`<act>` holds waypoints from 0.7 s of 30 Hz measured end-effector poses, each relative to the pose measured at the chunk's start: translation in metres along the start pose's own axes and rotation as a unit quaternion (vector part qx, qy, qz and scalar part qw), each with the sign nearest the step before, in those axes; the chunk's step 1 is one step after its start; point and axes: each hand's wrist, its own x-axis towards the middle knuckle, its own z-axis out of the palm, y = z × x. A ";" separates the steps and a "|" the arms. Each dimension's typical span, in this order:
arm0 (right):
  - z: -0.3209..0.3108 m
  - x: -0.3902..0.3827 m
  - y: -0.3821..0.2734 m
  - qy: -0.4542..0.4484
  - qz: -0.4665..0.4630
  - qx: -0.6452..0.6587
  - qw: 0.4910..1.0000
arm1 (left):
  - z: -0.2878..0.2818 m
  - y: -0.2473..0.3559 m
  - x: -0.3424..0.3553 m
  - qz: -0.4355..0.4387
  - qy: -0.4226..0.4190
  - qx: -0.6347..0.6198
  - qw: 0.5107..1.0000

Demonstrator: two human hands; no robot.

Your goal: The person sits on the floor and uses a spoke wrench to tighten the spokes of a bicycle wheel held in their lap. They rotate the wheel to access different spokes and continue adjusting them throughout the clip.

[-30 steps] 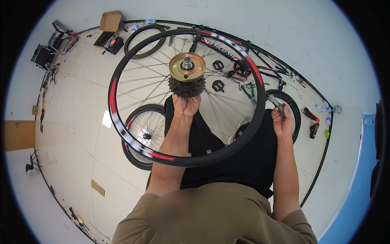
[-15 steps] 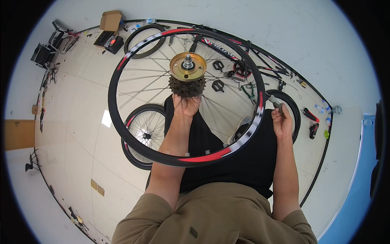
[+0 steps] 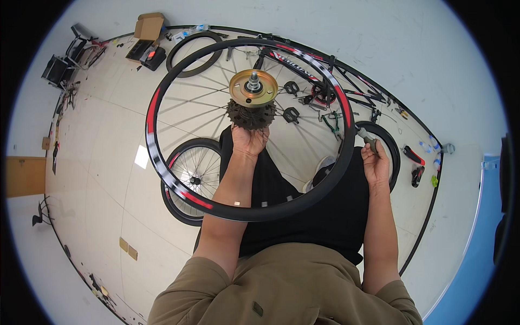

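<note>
At far left on the pale floor [image 3: 103,162], a second spoked wheel [image 3: 190,179] lies flat, partly hidden behind the held rim. Further up, an open cardboard box [image 3: 150,24] sits by the wall; what it holds is too small to make out. Beside it lies a bare black tyre [image 3: 190,54].

The left hand [image 3: 248,141] reaches up under the middle of a black rim with red patches, the bicycle wheel [image 3: 162,162], and its fingers are curled tight around the dark sprocket cluster [image 3: 250,114] beneath the brass-coloured hub disc [image 3: 253,86]. The wheel is held up in front of the person, tilted, over the black-trousered lap.

To the right, the bicycle frame [image 3: 346,73] lies on the floor with loose pedals [image 3: 291,115] near it. The right hand [image 3: 375,165] sits just outside the rim, fingers closed round a small grey tool [image 3: 368,139], probably a wrench handle, though the view is too small to be sure.
</note>
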 end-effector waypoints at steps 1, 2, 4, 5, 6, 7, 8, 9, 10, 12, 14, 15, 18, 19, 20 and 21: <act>0.001 0.000 0.000 -0.001 0.000 -0.002 1.000 | -0.003 0.000 0.000 0.002 0.007 -0.005 1.000; 0.002 0.000 0.000 -0.002 0.000 -0.003 1.000 | -0.006 0.000 0.000 0.005 0.014 -0.009 1.000; 0.004 -0.002 0.000 -0.002 0.001 -0.003 1.000 | -0.006 0.001 0.004 0.003 0.011 -0.014 1.000; 0.005 -0.002 -0.001 -0.002 0.001 -0.004 1.000 | -0.006 0.002 0.005 0.002 0.009 -0.016 1.000; 0.004 -0.002 -0.001 -0.001 0.000 -0.003 1.000 | -0.003 0.001 0.004 0.006 0.010 -0.009 1.000; 0.004 -0.001 0.000 -0.001 -0.001 -0.003 1.000 | -0.001 0.000 0.004 0.010 0.011 -0.002 1.000; 0.003 -0.001 0.000 0.000 -0.002 -0.003 1.000 | 0.002 -0.001 0.003 0.014 0.011 0.005 1.000; 0.002 -0.001 0.000 -0.002 -0.002 -0.001 1.000 | 0.004 -0.003 0.002 0.026 0.036 0.010 0.999; 0.002 -0.001 0.000 -0.003 -0.003 0.001 1.000 | 0.006 -0.005 0.001 0.037 0.061 0.016 0.997; 0.002 -0.001 0.000 -0.005 -0.003 0.004 1.000 | 0.005 -0.004 0.000 0.037 0.057 0.018 0.998; 0.002 0.000 0.000 -0.005 -0.001 0.007 1.000 | -0.002 0.000 0.001 0.016 0.000 0.012 1.000; 0.002 0.000 0.000 -0.008 -0.001 0.008 1.000 | 0.001 -0.001 0.001 0.022 0.010 0.010 1.000; 0.001 -0.001 0.000 -0.012 -0.001 0.010 1.000 | 0.006 -0.003 0.001 0.028 0.020 0.014 0.999; 0.001 -0.001 0.000 -0.011 -0.001 0.011 1.000 | 0.003 -0.002 0.001 0.022 0.010 0.021 0.999; 0.001 -0.001 0.000 -0.011 0.000 0.012 1.000 | 0.001 -0.001 0.001 0.016 0.000 0.029 0.999; 0.001 -0.001 0.000 -0.012 0.000 0.013 1.000 | -0.001 -0.001 0.002 0.024 0.020 0.018 0.999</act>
